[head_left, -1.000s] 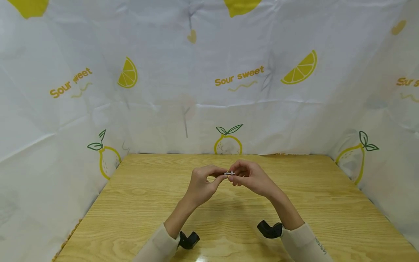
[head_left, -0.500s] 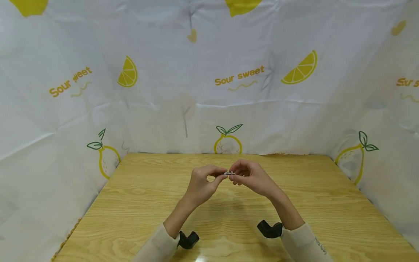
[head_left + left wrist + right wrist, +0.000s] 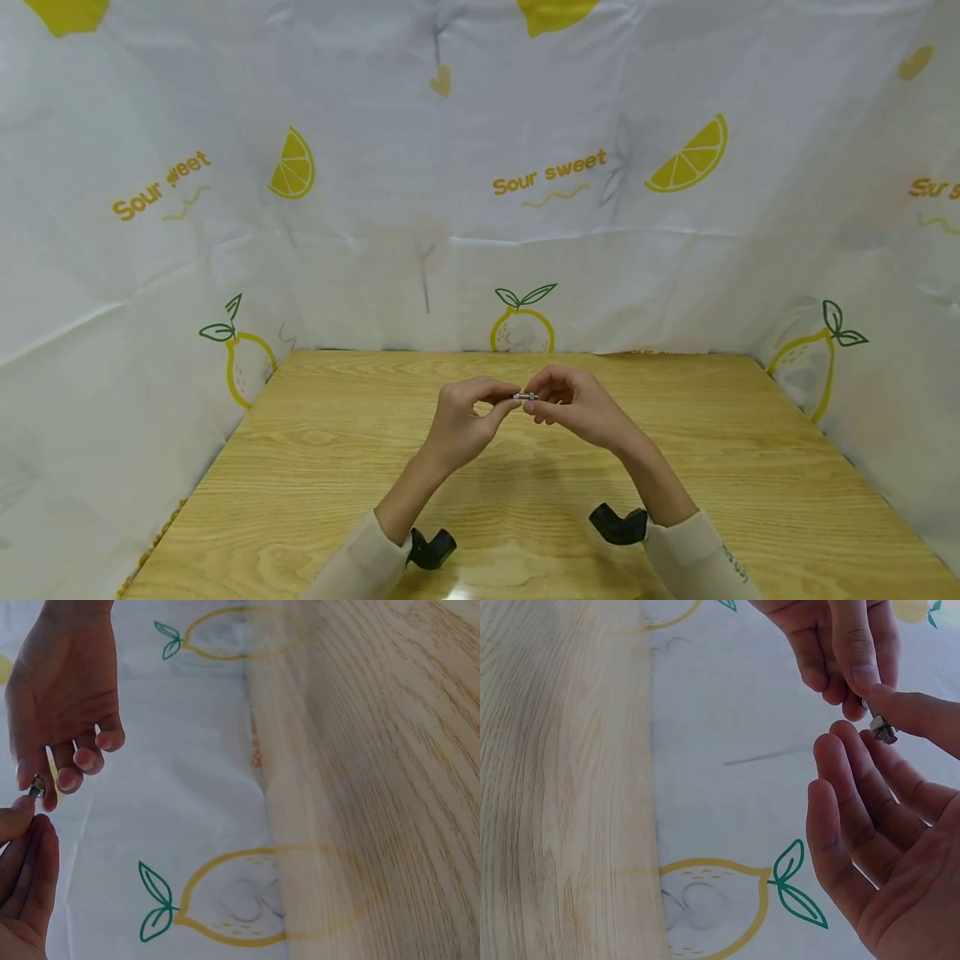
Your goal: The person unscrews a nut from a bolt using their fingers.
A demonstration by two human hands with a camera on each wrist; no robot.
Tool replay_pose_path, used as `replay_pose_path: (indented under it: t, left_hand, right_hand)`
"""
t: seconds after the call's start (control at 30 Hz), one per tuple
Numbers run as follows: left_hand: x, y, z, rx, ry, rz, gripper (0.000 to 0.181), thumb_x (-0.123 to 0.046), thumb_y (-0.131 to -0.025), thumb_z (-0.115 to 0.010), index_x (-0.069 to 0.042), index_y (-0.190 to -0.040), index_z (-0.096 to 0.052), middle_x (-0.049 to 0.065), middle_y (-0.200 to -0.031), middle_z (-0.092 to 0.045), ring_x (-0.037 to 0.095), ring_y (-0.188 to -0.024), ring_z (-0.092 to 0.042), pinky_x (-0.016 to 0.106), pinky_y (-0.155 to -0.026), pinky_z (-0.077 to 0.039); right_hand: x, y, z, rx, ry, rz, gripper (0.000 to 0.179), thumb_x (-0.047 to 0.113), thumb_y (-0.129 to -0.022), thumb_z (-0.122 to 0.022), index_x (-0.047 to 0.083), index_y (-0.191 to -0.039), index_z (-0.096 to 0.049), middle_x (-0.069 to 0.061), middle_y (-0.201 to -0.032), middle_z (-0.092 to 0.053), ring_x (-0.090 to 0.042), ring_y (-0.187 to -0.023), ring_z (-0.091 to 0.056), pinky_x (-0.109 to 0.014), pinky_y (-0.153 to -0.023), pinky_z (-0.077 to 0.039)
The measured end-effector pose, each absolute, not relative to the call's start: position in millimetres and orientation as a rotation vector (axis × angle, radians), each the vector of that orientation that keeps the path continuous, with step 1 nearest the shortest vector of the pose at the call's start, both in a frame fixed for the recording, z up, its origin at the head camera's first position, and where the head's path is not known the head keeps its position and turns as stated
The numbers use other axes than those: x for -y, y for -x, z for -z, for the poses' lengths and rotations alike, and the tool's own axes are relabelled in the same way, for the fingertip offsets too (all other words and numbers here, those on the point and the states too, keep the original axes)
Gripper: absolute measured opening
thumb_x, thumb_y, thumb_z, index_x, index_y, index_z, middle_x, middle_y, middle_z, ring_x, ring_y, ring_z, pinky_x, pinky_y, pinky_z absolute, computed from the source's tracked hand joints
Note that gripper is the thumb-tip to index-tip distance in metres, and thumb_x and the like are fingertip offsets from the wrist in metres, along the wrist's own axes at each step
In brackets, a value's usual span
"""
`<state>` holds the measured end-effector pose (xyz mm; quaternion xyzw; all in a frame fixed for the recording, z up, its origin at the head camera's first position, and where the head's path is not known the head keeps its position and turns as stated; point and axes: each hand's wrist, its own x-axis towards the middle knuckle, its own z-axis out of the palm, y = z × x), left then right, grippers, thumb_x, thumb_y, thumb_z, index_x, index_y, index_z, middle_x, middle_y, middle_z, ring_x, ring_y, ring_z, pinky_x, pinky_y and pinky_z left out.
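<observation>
Above the table, a small silver metal bolt [image 3: 521, 397] lies level between the two hands. My left hand [image 3: 467, 421] pinches one end between thumb and index finger, hiding that end. Around the other end sits a hex nut [image 3: 883, 727], with a short threaded tip showing past it. The right hand [image 3: 579, 408] holds the nut between thumb and index finger, its other fingers loosely bent. In the left wrist view, the right hand [image 3: 67, 697] is palm toward the camera, with the nut at its fingertips.
A wood-grain table [image 3: 337, 467] lies below the hands. White cloth [image 3: 375, 275] with lemon prints hangs along the back and both sides. Black curved pieces [image 3: 433, 550] stick out at both sleeve cuffs.
The right thumb and index finger have shifted slightly about the nut. My left hand and the bolt have stayed in nearly the same place.
</observation>
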<state>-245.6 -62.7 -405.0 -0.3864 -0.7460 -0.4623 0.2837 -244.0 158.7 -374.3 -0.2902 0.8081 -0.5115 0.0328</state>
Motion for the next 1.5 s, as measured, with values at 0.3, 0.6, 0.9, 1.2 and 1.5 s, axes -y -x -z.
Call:
replay_pose_path:
  t: [0.3,0.6,0.9,1.2,1.5]
  left_hand:
    - [62.5,246.3,405.0,2.002,1.036,1.241,0.01,-0.008,-0.093,-0.077,-0.005,-0.102,-0.08,0.007,-0.093,-0.08,0.013,-0.082,-0.077,0.016,-0.074,-0.061]
    - [62.8,245.9,404.8,1.999,1.033,1.255,0.01,-0.007,-0.093,-0.077,-0.005,-0.102,-0.08,0.007,-0.093,-0.08,0.014,-0.082,-0.077,0.016,-0.074,-0.061]
    - [62.5,246.0,404.2,1.997,1.041,1.237,0.01,-0.006,-0.092,-0.077,-0.005,-0.102,-0.08,0.007,-0.093,-0.08,0.014,-0.081,-0.077,0.015,-0.074,-0.061]
    - [62.6,246.1,405.4,2.011,1.035,1.246,0.011,-0.007,-0.093,-0.077,-0.004,-0.102,-0.08,0.008,-0.093,-0.08,0.015,-0.082,-0.077,0.015,-0.075,-0.061]
    - [62.5,246.6,404.0,1.994,1.04,1.233,0.01,-0.007,-0.093,-0.077,-0.004,-0.102,-0.08,0.008,-0.092,-0.08,0.014,-0.081,-0.078,0.015,-0.076,-0.061]
  right_hand:
    - [-158.8,244.7,374.8,-2.479,0.906,1.581,0.02,0.017,-0.104,-0.064,-0.001,-0.111,-0.069,-0.019,-0.094,-0.07,-0.015,-0.076,-0.07,-0.033,-0.071,-0.063]
    - [-158.4,244.0,373.4,-2.481,0.897,1.563,0.02,0.018,-0.103,-0.065,0.001,-0.112,-0.07,-0.015,-0.093,-0.072,-0.016,-0.076,-0.071,-0.034,-0.072,-0.063]
    - [-158.7,245.6,374.6,-2.49,0.913,1.554,0.018,0.016,-0.102,-0.067,0.001,-0.111,-0.069,-0.013,-0.092,-0.072,-0.015,-0.077,-0.07,-0.034,-0.07,-0.063]
    - [-158.9,244.5,375.1,-2.491,0.901,1.554,0.018,0.016,-0.102,-0.067,0.002,-0.112,-0.069,-0.017,-0.095,-0.072,-0.016,-0.077,-0.07,-0.034,-0.07,-0.063]
    - [-157.1,244.9,373.9,-2.46,0.899,1.563,0.02,0.02,-0.105,-0.063,0.002,-0.109,-0.07,-0.017,-0.095,-0.071,-0.017,-0.077,-0.071,-0.035,-0.072,-0.063]
